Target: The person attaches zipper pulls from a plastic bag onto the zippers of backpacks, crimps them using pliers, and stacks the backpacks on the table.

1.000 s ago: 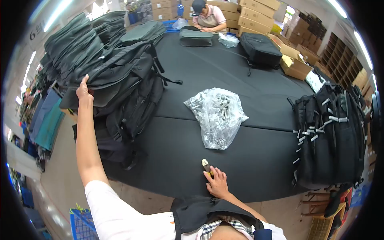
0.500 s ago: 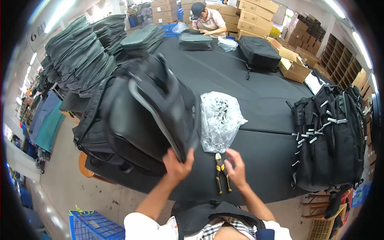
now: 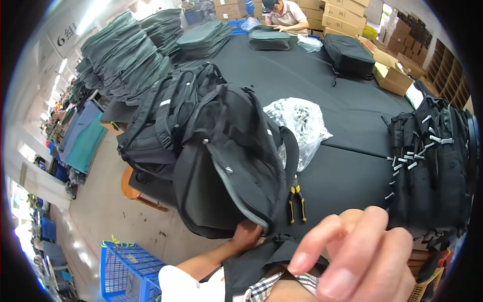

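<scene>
A black backpack (image 3: 236, 146) with a grey-edged opening stands tilted at the near left of the table. My left hand (image 3: 246, 235) grips its lower edge, with the fingertips partly hidden by the fabric. Close to the camera, my right hand (image 3: 357, 254) is raised with loosely bent fingers apart; I see nothing in it. Pliers with black and yellow handles (image 3: 297, 201) lie beside the backpack, their jaws touching or near a clear plastic bag (image 3: 302, 128) of small pale metal-looking parts. The backpack covers part of that bag.
More black backpacks (image 3: 151, 133) lean behind at left, and several with white tags (image 3: 432, 166) stand at right. Dark green covers (image 3: 115, 65) are piled far left. Across the black table (image 3: 282, 75) a person (image 3: 287, 17) handles a dark case. A blue crate (image 3: 131, 267) stands on the floor.
The backpack has swung right and toward me, with my left hand holding its edge, and now overlaps the plastic bag. My right hand has risen from beside the pliers toward the camera. The view has shifted.
</scene>
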A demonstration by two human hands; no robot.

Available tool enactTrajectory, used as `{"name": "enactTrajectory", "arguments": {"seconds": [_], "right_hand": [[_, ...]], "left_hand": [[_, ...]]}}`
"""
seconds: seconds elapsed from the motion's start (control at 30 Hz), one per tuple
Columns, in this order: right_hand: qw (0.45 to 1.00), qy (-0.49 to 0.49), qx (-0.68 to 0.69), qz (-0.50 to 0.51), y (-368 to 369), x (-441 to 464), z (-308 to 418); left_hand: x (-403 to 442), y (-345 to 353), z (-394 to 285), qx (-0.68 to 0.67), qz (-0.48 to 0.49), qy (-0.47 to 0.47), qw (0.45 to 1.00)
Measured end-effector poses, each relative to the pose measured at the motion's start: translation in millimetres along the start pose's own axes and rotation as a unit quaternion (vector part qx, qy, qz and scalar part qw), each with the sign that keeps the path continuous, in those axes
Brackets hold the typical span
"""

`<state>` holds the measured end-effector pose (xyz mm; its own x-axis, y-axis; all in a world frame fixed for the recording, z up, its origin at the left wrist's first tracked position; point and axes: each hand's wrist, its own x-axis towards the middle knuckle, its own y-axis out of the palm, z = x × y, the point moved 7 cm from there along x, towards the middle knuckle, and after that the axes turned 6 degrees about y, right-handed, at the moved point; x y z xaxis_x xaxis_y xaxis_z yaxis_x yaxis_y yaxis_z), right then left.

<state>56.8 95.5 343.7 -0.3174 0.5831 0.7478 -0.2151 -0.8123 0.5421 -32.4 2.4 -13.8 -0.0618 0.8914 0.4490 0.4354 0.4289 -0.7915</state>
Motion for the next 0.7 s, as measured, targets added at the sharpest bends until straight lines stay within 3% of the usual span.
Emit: {"name": "enactTrajectory", "arguments": {"seconds": [0.03,0.17,0.27,0.4,0.43,0.47,0.53,0.57,0.6,0.67,0.7], "right_hand": [[0.998,0.024,-0.02,0.063,1.1,3.5,6.3],[0.983,0.097,-0.153,-0.007,0.0,-7.3,23.5],[0.988,0.079,-0.132,0.029,-2.1,-10.9,23.8],[0.989,0.057,-0.095,0.096,-8.0,-16.8,30.7],[0.979,0.138,-0.114,0.098,-18.9,-24.8,30.2],[0.962,0.219,-0.134,0.098,-19.1,-26.0,20.9],[0.991,-0.006,-0.044,0.126,-22.2,-25.2,-5.8],[0.966,-0.032,-0.13,0.22,-29.5,-25.9,-23.6],[0.945,0.077,-0.228,0.223,-38.4,-25.2,-47.1],[0.795,0.1,-0.482,0.353,-46.0,-40.1,-97.0],[0.723,0.091,-0.586,0.354,-52.9,-51.3,-114.7]], "left_hand": [[-12.2,25.1,4.6,0.01,0.035,-0.013,0.999],[-1.9,21.7,-15.7,-0.027,0.018,0.037,0.999],[-12.9,26.0,-16.9,0.053,0.043,0.052,0.996],[-30.9,75.7,6.1,0.05,0.221,0.02,0.974],[-37.4,88.3,9.9,0.046,0.264,0.01,0.963],[-25.5,72.8,-0.2,0.049,0.171,0.055,0.983],[-11.3,68.8,-7.1,0.083,0.237,-0.006,0.968],[-16.9,86.4,-2.7,0.087,0.209,-0.005,0.974],[-21.3,101.6,-2.0,0.128,0.206,0.016,0.97],[-14.5,98.5,-0.3,0.06,0.058,0.044,0.996],[3.4,66.9,-20.8,0.068,0.156,0.027,0.985]]}}
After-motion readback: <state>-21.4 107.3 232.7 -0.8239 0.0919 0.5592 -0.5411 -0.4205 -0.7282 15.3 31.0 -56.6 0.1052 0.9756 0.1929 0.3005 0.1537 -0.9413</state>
